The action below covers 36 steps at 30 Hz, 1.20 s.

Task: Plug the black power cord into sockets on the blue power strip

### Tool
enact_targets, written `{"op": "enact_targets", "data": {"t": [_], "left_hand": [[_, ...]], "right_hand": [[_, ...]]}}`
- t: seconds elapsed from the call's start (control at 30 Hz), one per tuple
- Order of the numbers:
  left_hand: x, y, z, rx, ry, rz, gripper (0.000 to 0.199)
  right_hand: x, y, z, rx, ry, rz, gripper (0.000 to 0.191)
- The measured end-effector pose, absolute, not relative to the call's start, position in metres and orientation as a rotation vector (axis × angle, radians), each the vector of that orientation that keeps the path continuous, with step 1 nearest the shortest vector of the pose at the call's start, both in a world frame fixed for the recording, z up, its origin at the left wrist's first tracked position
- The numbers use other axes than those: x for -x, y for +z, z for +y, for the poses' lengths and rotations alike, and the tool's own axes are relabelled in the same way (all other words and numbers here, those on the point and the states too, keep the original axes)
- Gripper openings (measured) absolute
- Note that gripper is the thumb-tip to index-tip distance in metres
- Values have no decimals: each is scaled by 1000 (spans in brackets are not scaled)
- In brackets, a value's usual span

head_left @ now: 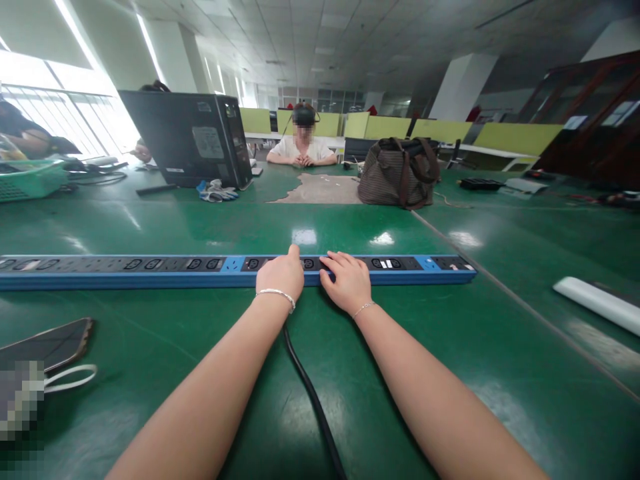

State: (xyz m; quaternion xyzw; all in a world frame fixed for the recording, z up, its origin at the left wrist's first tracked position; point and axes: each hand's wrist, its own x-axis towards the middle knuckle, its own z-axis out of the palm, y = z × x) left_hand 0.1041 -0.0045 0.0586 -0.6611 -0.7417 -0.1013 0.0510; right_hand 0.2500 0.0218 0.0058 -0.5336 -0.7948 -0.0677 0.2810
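A long blue power strip point(170, 265) with black sockets lies across the green table, running off the left edge of the view. Over its middle is my left hand point(281, 275), fingers curled; a black cable point(313, 393) comes out below it and runs toward me. What the fingers hold is hidden, perhaps the end of that cable. Just to the right, my right hand point(347, 279) rests on the strip with its fingers spread, touching the sockets and holding nothing.
On the green table point(175, 353) are a phone point(55, 343), a white bar point(603, 303), a black computer case point(185, 140), gloves point(217, 191), a brown bag point(397, 173) and a green basket point(33, 180). A person point(303, 143) sits opposite; another is at far left.
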Motion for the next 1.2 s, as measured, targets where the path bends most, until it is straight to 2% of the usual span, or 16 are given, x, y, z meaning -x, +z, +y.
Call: {"op": "enact_targets", "data": {"t": [0.23, 0.5, 0.57, 0.73, 0.83, 1.07, 1.2], "left_hand": [[-102, 57, -3, 1984, -308, -2244, 28], [-102, 59, -5, 1971, -319, -2311, 31], [-103, 71, -10, 1935, -387, -2332, 30], [-89, 129, -31, 1690, -831, -2251, 35], [-57, 147, -35, 1763, -876, -2273, 29], [37, 104, -22, 1713, -403, -2716, 35], [60, 82, -19, 1759, -516, -2796, 35]], "right_hand": [[-254, 10, 20, 1441, -239, -2301, 45], [-253, 8, 21, 1465, -272, -2310, 44], [-253, 7, 22, 1467, -272, -2300, 44], [-253, 6, 22, 1470, -254, -2298, 44], [-253, 6, 22, 1478, -246, -2296, 45], [-253, 7, 22, 1469, -239, -2287, 44], [-253, 7, 22, 1468, -228, -2279, 43]]}}
